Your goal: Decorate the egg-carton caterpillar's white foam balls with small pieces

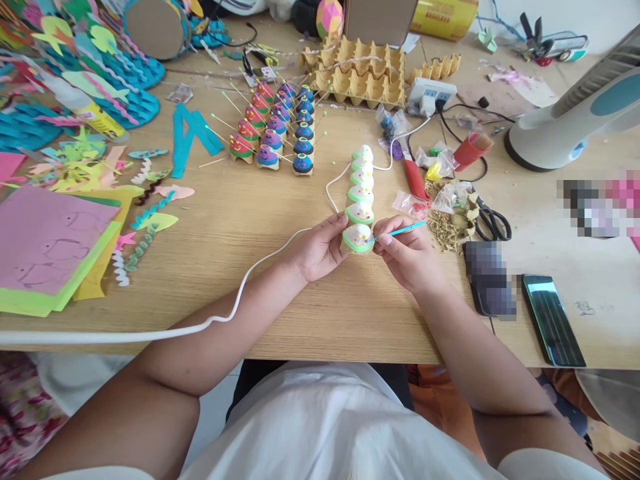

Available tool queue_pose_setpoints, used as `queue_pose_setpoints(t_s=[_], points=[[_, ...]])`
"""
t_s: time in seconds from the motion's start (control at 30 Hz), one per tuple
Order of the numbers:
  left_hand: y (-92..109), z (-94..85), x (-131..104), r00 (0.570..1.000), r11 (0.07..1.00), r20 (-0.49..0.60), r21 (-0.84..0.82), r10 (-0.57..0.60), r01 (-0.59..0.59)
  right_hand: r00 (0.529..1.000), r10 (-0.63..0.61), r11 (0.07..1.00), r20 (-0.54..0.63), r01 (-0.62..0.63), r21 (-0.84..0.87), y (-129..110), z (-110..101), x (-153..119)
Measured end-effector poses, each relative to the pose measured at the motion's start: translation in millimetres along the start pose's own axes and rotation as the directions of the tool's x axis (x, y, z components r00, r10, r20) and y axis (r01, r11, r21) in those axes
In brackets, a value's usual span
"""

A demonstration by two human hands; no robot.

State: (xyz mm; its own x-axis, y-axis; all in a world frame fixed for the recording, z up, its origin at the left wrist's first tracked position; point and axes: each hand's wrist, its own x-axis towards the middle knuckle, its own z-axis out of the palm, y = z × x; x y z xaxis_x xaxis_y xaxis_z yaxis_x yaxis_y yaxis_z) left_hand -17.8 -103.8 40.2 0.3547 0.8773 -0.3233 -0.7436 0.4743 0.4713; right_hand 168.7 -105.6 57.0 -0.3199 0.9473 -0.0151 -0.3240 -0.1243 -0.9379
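A strip of egg carton cups [361, 195] covered in white and green clay, like a caterpillar, points away from me at the middle of the table. My left hand [320, 250] grips its near end from the left, thumb along the side. On the nearest cup is a small face with coloured bits. My right hand [406, 250] pinches a thin blue stick tool [405, 230], its tip touching that face. Beyond stand finished-looking caterpillars in red [250, 123], purple [275, 127] and dark blue [303, 133], with green-tipped sticks as feelers.
Egg trays [360, 70] and a power strip [433, 93] lie at the back. A white cable [240, 293] crosses over my left forearm. Scissors [493, 220], phones [553, 320] and a fan base [545, 137] are rightward; paper sheets [55, 233] and a glue bottle [85, 107] leftward.
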Motion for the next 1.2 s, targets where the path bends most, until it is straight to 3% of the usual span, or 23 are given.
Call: queue_pose_setpoints(t_s=[1.2], points=[[-2.8,-6.0,1.4,0.998,0.999,0.067,0.028,0.018,-0.02,1.0,-0.01,1.0,0.02,0.009,0.027,3.3,-1.0,0.8]])
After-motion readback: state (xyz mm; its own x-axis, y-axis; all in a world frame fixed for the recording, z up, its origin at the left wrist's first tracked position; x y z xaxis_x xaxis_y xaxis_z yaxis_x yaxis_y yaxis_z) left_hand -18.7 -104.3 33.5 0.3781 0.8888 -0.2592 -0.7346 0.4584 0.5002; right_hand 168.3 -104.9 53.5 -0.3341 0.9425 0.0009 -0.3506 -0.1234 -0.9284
